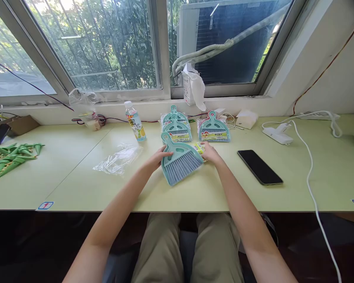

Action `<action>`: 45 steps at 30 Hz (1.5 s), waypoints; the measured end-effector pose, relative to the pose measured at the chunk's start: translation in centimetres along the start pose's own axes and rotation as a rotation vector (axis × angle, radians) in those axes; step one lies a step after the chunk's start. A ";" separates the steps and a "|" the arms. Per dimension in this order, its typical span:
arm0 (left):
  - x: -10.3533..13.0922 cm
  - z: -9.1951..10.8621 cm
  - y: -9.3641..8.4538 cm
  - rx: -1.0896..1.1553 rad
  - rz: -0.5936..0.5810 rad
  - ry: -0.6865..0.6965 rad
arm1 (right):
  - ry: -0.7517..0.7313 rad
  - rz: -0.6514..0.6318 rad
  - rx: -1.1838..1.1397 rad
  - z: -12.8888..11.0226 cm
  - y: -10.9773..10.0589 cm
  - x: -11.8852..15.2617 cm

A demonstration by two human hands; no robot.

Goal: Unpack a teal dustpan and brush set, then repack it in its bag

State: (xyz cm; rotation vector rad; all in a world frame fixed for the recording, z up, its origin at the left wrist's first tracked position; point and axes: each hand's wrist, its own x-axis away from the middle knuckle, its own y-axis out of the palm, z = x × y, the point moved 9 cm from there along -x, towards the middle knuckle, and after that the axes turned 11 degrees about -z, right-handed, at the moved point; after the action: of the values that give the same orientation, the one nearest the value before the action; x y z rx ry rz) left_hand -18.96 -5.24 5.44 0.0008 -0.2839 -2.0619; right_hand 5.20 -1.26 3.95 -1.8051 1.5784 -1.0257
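Now, seen from the head camera, the person sits at a long pale green table (pixel 283 196) under a window. Both bare forearms reach forward to a small teal plastic hand broom with grey-blue bristles (pixel 179 163), which lies flat on the table near its middle, the handle pointing away to the left. The left hand (pixel 157 159) rests with its fingers against the handle side of the broom, loosely curled and touching it; whether it really grips I cannot tell. The right hand (pixel 210 154) lies at the right edge of the broom, its fingers on a small yellow-green printed label card (pixel 199 148) just beside the broom head.

Behind the broom, two packed stacks of the same teal broom sets (pixel 177 127) (pixel 214 131) lie side by side. A crumpled clear plastic wrapper (pixel 118 159) lies left of the hands, and a small drink bottle with white cap (pixel 135 122) stands behind it. A black smartphone (pixel 259 167) lies face up to the right, well apart from the hand
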 end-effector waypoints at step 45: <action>0.3 0.3 -0.8 0.010 0.359 0.428 | -0.090 0.397 -0.426 -5.9 1.3 5.0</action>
State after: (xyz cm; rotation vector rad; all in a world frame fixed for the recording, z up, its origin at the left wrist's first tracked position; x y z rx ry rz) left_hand -19.88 -5.05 5.62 0.3673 -0.0235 -1.6531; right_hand -0.17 -5.81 7.27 -1.6577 2.1029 -0.4420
